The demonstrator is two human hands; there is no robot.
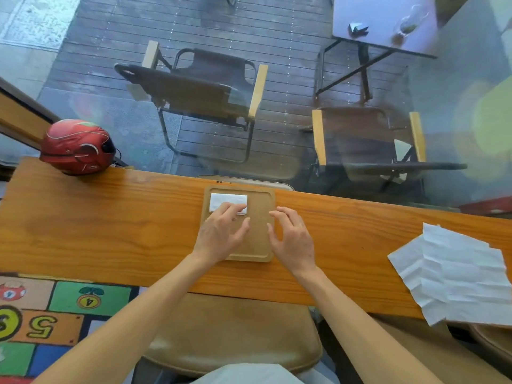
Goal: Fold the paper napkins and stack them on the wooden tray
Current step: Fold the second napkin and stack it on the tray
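Pressing the folded napkin (227, 202) flat in the far left corner of the wooden tray (257, 245), your left hand (221, 231) rests its spread fingertips on the napkin's near edge, probably to keep the fold from springing open. Nothing is pinched; the hand lies open. Your right hand (291, 236) hovers open and empty over the tray's right rim. The unfolded napkins (454, 275) wait well to the tray's right.
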